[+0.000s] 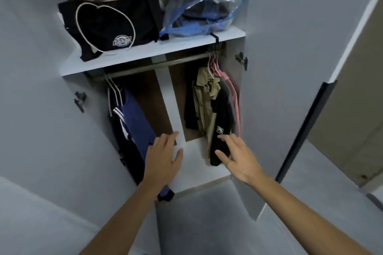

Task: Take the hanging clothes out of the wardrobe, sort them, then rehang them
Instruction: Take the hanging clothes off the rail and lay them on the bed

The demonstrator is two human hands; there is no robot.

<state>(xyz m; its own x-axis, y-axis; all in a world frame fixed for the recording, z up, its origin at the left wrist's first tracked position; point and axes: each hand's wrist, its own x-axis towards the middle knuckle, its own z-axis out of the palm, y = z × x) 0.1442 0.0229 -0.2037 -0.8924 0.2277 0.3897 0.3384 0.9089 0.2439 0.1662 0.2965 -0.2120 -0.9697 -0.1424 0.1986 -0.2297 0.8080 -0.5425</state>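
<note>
Reaching with both hands spread and empty, left hand (163, 157) and right hand (238, 157); the clothes (209, 101) look light, limp, best lifted by their hangers (215, 64), probably.

You can make out a round white logo patch on the black bag (107, 25) on the shelf (145, 54), its lettering blurred; a small white emblem on the black garment (220, 130) is unreadable too.

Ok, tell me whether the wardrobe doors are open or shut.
Open: both doors swing outward, exposing the rail and hanging clothes.
</note>
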